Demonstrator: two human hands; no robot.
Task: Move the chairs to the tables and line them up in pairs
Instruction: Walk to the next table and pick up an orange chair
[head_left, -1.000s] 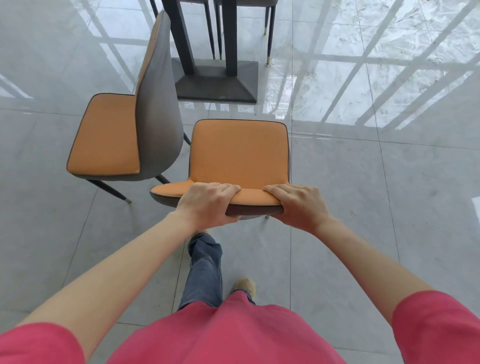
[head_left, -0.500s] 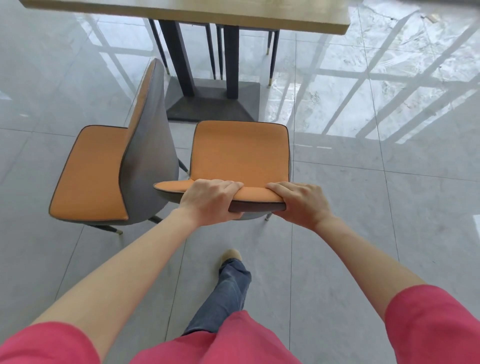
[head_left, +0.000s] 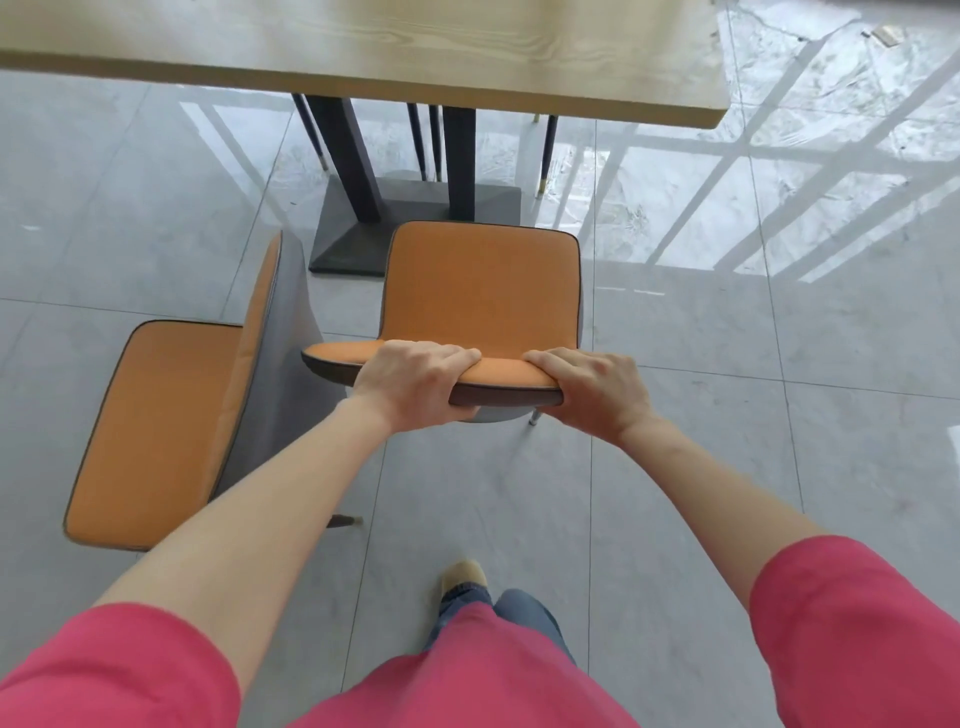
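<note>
Gripping the top edge of an orange-padded, grey-shelled chair (head_left: 480, 291) with both hands, facing a light wooden table (head_left: 363, 47).
Head view: the left hand (head_left: 415, 382) and right hand (head_left: 592, 392) curl over the backrest; a second matching orange chair (head_left: 156, 431) stands just left, turned sideways, on grey glossy floor tiles (head_left: 779, 415).

single head view, looking forward and down, close over outstretched arms

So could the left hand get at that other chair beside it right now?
Probably not yet: the left hand grips the held chair's backrest. Once let go, the other chair stands close on its left, nothing between.
</note>
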